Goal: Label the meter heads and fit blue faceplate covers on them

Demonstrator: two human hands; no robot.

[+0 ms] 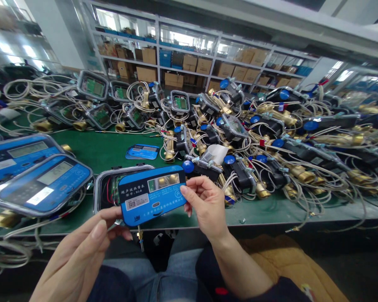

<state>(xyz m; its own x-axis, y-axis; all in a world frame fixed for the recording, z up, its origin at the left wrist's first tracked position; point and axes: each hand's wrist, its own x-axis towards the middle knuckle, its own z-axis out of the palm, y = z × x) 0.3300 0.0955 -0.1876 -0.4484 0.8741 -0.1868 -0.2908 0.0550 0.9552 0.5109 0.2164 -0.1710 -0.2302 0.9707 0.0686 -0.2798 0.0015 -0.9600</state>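
A blue and black meter faceplate point(154, 212) with a clear display window is held tilted in front of me. At its right end, my right hand point(208, 205) is closed, pinching the edge between thumb and fingers. Curled fingers of my left hand point(88, 243) support the lower left corner from behind, with the thumb off the plate. Behind and partly under the faceplate lies an open meter housing point(102, 184), its green circuit board and red wires partly showing. A small stack of similar faceplates point(142, 152) rests on the green bench beyond.
Two meters with blue faceplates point(47, 184) stand at the left. Many brass-fitted meters with coiled cables point(239, 126) crowd the back and right of the green bench point(103, 142). Shelving with cardboard boxes point(146, 74) is behind. Cables hang over the front edge.
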